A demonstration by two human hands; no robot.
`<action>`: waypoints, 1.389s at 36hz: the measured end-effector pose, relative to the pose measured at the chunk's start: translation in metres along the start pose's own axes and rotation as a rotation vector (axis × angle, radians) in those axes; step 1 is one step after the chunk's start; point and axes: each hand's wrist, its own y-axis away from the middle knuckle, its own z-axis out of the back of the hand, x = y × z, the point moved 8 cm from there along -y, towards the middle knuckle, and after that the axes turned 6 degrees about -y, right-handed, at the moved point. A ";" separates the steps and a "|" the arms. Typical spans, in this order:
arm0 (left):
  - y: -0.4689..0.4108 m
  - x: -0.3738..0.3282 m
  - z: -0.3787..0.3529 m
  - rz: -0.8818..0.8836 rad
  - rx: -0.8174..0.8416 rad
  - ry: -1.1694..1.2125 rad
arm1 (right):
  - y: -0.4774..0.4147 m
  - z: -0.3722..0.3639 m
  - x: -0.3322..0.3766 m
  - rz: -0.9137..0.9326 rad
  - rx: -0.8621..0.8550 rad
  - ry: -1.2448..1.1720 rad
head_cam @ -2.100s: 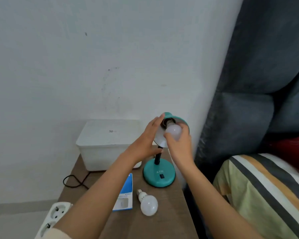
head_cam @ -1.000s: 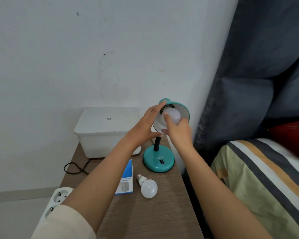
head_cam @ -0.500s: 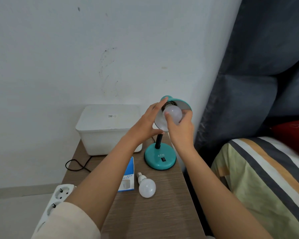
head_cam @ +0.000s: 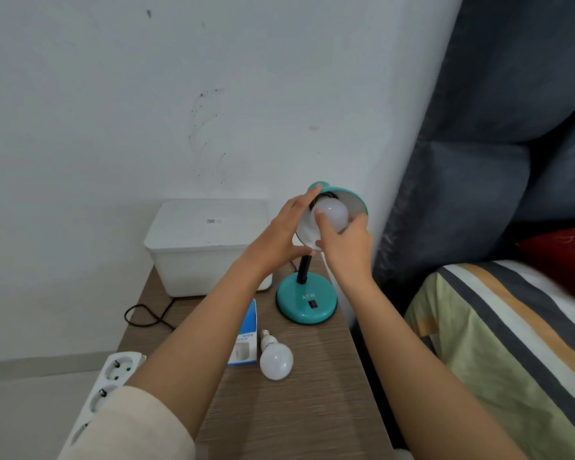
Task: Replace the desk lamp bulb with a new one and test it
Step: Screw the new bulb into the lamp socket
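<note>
A teal desk lamp stands on a wooden side table, its round base [head_cam: 306, 304] near the table's right edge and its shade [head_cam: 355, 200] tilted toward me. My left hand [head_cam: 281, 237] grips the left side of the shade. My right hand [head_cam: 345, 244] is closed around a white bulb [head_cam: 333, 212] that sits inside the shade at the socket. A second white bulb [head_cam: 275, 360] lies loose on the table in front of the base, beside a blue and white bulb box [head_cam: 246, 340] partly hidden by my left forearm.
A white lidded plastic box [head_cam: 206, 240] stands at the back of the wooden table [head_cam: 296, 410] against the wall. A black cable [head_cam: 146, 318] loops at the left edge. A white power strip [head_cam: 110, 380] hangs lower left. A striped bed [head_cam: 498, 343] adjoins the right.
My right hand's fingers have shifted around the bulb in the shade. The bulb sits deeper in the shade than two seconds ago. My view has tilted slightly.
</note>
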 end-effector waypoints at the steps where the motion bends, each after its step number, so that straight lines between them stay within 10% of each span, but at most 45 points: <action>1: 0.000 0.000 0.000 0.001 0.003 0.002 | -0.001 0.001 0.001 0.000 -0.009 -0.009; 10: 0.001 0.000 0.001 0.005 -0.003 0.026 | 0.005 0.006 0.033 0.349 -0.049 0.209; 50: 0.001 -0.003 0.000 0.021 0.008 0.036 | -0.013 0.002 0.012 0.083 -0.006 0.054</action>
